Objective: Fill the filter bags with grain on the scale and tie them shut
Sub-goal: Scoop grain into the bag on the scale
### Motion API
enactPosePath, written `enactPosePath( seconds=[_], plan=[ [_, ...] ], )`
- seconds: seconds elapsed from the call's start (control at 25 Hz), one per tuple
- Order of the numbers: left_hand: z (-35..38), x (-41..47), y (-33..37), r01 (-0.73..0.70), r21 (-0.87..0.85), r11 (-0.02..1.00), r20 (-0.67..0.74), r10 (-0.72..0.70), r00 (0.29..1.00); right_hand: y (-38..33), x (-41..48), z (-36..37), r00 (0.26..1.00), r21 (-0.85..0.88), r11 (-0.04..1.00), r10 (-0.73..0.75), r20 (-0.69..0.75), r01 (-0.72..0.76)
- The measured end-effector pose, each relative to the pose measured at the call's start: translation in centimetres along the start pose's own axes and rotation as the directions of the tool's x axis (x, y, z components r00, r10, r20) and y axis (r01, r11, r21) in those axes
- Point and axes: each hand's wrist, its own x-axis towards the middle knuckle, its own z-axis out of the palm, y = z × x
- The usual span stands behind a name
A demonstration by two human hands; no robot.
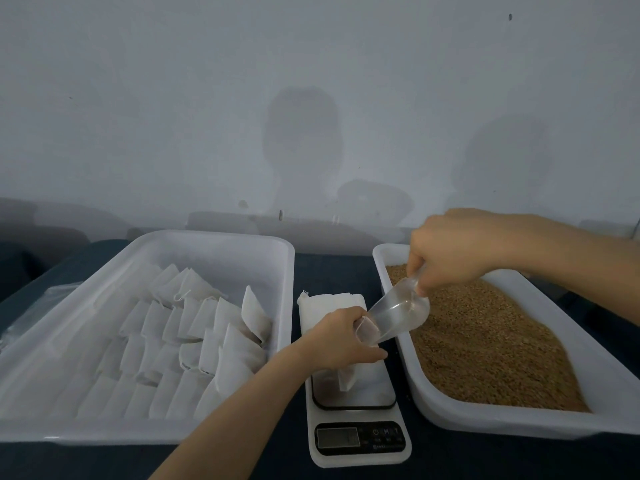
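The filter bag (347, 378) is just above the weighing plate of the scale (360, 445), and its lower end hangs down to the plate; I cannot tell if it touches. It is white, thin and a little see-through, and its mouth is open toward the right. The left hand (341, 341) grips the bag near the mouth, with the fingers curled around the upper part. The right hand (450, 251) is higher, behind and to the right of the scale, and its fingers are closed around the handle of a clear plastic scoop (398, 313). The scoop is tilted down to the left, and its front edge is inside the mouth of the bag.

Behind the scale, touching its far end, lies a flat stack of empty white bags (329, 301). To the right of the scale stands a white tray (450, 424) with brown grain (485, 341) in it. To the left of the scale stands a bigger white tray (207, 237), where many white bags (194, 323) lie in rows, some with a string visible. All of this is on a desk (329, 268) with a dark blue cover.
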Motion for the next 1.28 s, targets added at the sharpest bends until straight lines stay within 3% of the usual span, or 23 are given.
enactPosePath(
  seconds=[0.16,0.32,0.48,0.56,0.64,0.72,0.8,1.04,1.2,1.28],
  plan=[
    [-0.1,-0.1,-0.1,0.005,-0.019,1.000,-0.012,-0.006,1.000,-2.5,0.0,-1.1,0.994,-0.297,0.955,-0.036,-0.100,0.005],
    [-0.1,-0.1,-0.2,0.016,-0.026,1.000,-0.026,-0.016,1.000,-5.6,-1.2,-0.9,0.942,-0.581,0.814,-0.200,-0.268,0.008],
    [-0.4,-0.3,-0.1,0.036,-0.068,0.997,-0.020,-0.037,0.999,-6.1,-2.6,0.2,0.935,-0.614,0.789,-0.231,-0.267,0.020],
    [-0.5,-0.4,-0.1,0.038,-0.087,0.996,-0.013,-0.039,0.999,-4.6,-3.6,1.1,0.929,-0.568,0.822,-0.178,-0.324,-0.040],
    [-0.4,-0.5,-0.1,0.038,-0.097,0.995,-0.006,-0.038,0.999,-2.2,-4.7,1.3,0.878,-0.469,0.875,-0.128,-0.462,-0.119],
    [-0.4,-0.6,0.0,0.050,-0.108,0.993,-0.013,-0.052,0.999,1.6,-5.2,2.5,0.797,-0.295,0.936,-0.026,-0.603,-0.193],
    [-0.4,-0.7,0.0,0.048,-0.101,0.994,-0.021,-0.051,0.998,6.6,-5.9,5.0,0.748,-0.116,0.964,0.108,-0.655,-0.241],
    [-0.4,-0.7,-0.1,0.033,-0.090,0.995,-0.022,-0.035,0.999,18.0,-5.8,18.5,0.827,0.135,0.898,0.439,-0.352,-0.419],
    [-0.4,-0.7,-0.1,0.020,-0.088,0.996,-0.029,-0.023,0.999,15.3,-5.3,23.0,0.810,0.306,0.827,0.544,-0.219,-0.473],
    [-0.4,-0.7,-0.2,0.020,-0.093,0.995,-0.026,-0.023,0.999,11.9,-5.3,23.3,0.795,0.474,0.758,0.581,-0.175,-0.449]
  ],
)
